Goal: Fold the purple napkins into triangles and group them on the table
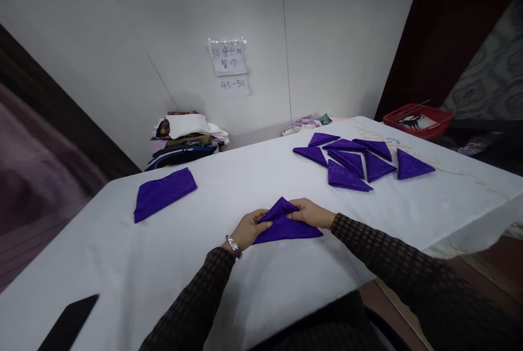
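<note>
In front of me lies a purple cloth napkin [286, 228] folded into a triangle, its peak pointing away from me. My left hand [249, 229] pinches its left sloping edge, thumb on top and fingers behind. On the right slope, my right hand [309, 213] grips the fabric in the same way, the thumb near the middle. A flat purple napkin [165, 193], folded to a rectangle, rests apart on the left. Several purple triangle-folded napkins [347, 179] are grouped at the back right of the table, some touching or overlapping.
A white cloth covers the table [229, 187]. Behind its far edge stands a stack of folded clothes [186, 135], with more fabric [302, 125] farther right. A red basket [433, 122] is at the right. One dark flat object [69, 324] lies near left. Paper signs [229, 65] hang on the wall.
</note>
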Demonstrator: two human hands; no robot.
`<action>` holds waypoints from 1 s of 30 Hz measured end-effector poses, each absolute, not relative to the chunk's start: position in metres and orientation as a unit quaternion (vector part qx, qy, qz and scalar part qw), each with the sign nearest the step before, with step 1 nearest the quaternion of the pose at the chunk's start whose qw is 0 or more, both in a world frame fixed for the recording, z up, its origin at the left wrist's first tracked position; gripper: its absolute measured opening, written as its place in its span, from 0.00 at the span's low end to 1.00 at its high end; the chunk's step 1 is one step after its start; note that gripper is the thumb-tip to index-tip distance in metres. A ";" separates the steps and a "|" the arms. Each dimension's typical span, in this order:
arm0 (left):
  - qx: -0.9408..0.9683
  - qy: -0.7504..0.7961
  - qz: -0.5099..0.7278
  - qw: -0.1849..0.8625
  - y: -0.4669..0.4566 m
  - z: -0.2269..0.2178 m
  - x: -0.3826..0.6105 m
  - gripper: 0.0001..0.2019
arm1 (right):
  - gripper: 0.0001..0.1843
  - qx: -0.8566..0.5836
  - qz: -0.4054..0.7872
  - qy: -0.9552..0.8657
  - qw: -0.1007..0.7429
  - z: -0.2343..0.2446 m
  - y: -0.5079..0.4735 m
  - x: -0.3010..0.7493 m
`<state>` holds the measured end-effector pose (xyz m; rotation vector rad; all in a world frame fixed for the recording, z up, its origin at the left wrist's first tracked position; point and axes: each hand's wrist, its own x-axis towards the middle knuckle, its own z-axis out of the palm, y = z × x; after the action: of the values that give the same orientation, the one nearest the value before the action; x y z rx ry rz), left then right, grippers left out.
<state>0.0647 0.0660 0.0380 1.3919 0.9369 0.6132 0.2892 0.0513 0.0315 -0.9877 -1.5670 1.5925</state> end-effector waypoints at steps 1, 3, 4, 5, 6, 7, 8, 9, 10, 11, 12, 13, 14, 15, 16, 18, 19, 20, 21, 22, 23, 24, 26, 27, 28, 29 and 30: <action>0.584 0.416 0.270 0.643 0.069 0.036 0.066 0.21 | 0.16 -0.373 0.653 -0.561 0.345 0.030 0.054 0.290; 0.547 0.425 0.278 0.666 0.077 0.029 0.068 0.21 | 0.19 -0.365 0.713 -0.486 0.351 0.023 0.058 0.292; 0.533 0.429 0.285 0.671 0.080 0.025 0.069 0.20 | 0.20 -0.363 0.733 -0.455 0.352 0.019 0.060 0.294; 0.522 0.434 0.293 0.673 0.085 0.022 0.069 0.20 | 0.22 -0.361 0.748 -0.432 0.351 0.014 0.062 0.297; 0.511 0.442 0.302 0.673 0.089 0.018 0.069 0.20 | 0.24 -0.361 0.757 -0.417 0.350 0.009 0.065 0.300; 0.500 0.450 0.311 0.671 0.094 0.014 0.069 0.20 | 0.25 -0.363 0.761 -0.408 0.350 0.005 0.067 0.304; 0.489 0.460 0.319 0.669 0.099 0.010 0.069 0.19 | 0.25 -0.368 0.759 -0.404 0.353 0.002 0.069 0.308; 0.476 0.470 0.326 0.667 0.104 0.007 0.069 0.19 | 0.25 -0.376 0.754 -0.401 0.360 0.000 0.072 0.313; 0.464 0.479 0.334 0.666 0.110 0.004 0.070 0.18 | 0.24 -0.385 0.747 -0.393 0.372 -0.002 0.076 0.317; 0.453 0.486 0.342 0.665 0.117 0.002 0.072 0.18 | 0.23 -0.396 0.740 -0.378 0.391 -0.003 0.081 0.322; 0.444 0.493 0.351 0.661 0.125 0.001 0.076 0.18 | 0.22 -0.405 0.732 -0.358 0.415 -0.003 0.087 0.326; 0.437 0.501 0.362 0.653 0.134 0.000 0.081 0.18 | 0.21 -0.411 0.724 -0.333 0.443 -0.002 0.094 0.331; 0.433 0.510 0.373 0.643 0.144 -0.001 0.087 0.18 | 0.19 -0.411 0.713 -0.308 0.477 -0.001 0.102 0.335; 0.430 0.521 0.384 0.629 0.154 -0.001 0.096 0.18 | 0.18 -0.402 0.701 -0.287 0.514 0.001 0.111 0.339; 0.429 0.531 0.394 0.615 0.165 -0.001 0.105 0.17 | 0.16 -0.387 0.688 -0.269 0.553 0.002 0.119 0.343; 0.431 0.550 0.404 0.590 0.186 -0.003 0.126 0.17 | 0.10 -0.360 0.661 -0.226 0.618 0.004 0.134 0.350; 0.433 0.562 0.403 0.578 0.195 -0.005 0.135 0.17 | 0.08 -0.355 0.652 -0.202 0.638 0.003 0.139 0.353; 0.437 0.576 0.399 0.564 0.203 -0.008 0.144 0.16 | 0.06 -0.358 0.648 -0.180 0.647 0.002 0.142 0.355; 0.442 0.592 0.393 0.547 0.209 -0.011 0.151 0.15 | 0.05 -0.366 0.650 -0.165 0.646 0.000 0.142 0.357; 0.448 0.609 0.384 0.530 0.213 -0.014 0.156 0.14 | 0.05 -0.375 0.655 -0.158 0.637 -0.003 0.140 0.358; 0.454 0.625 0.374 0.513 0.217 -0.018 0.159 0.14 | 0.06 -0.383 0.661 -0.162 0.624 -0.006 0.135 0.359; 0.462 0.639 0.364 0.496 0.219 -0.020 0.161 0.14 | 0.08 -0.391 0.668 -0.173 0.609 -0.010 0.129 0.360; 0.477 0.658 0.343 0.470 0.222 -0.024 0.160 0.13 | 0.13 -0.404 0.666 -0.198 0.595 -0.018 0.115 0.361; 0.484 0.665 0.333 0.460 0.224 -0.025 0.158 0.12 | 0.14 -0.407 0.659 -0.206 0.598 -0.021 0.109 0.361; 0.490 0.672 0.323 0.452 0.226 -0.024 0.157 0.12 | 0.14 -0.409 0.651 -0.211 0.604 -0.023 0.104 0.361; 0.494 0.679 0.316 0.443 0.228 -0.024 0.155 0.11 | 0.14 -0.409 0.643 -0.217 0.611 -0.025 0.101 0.361; 0.495 0.685 0.311 0.435 0.230 -0.023 0.153 0.11 | 0.14 -0.409 0.636 -0.224 0.615 -0.027 0.099 0.360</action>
<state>0.1526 0.2304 -0.0226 1.2337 1.7053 0.7739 0.3600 0.0990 -0.0269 -0.9413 -0.5162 1.4649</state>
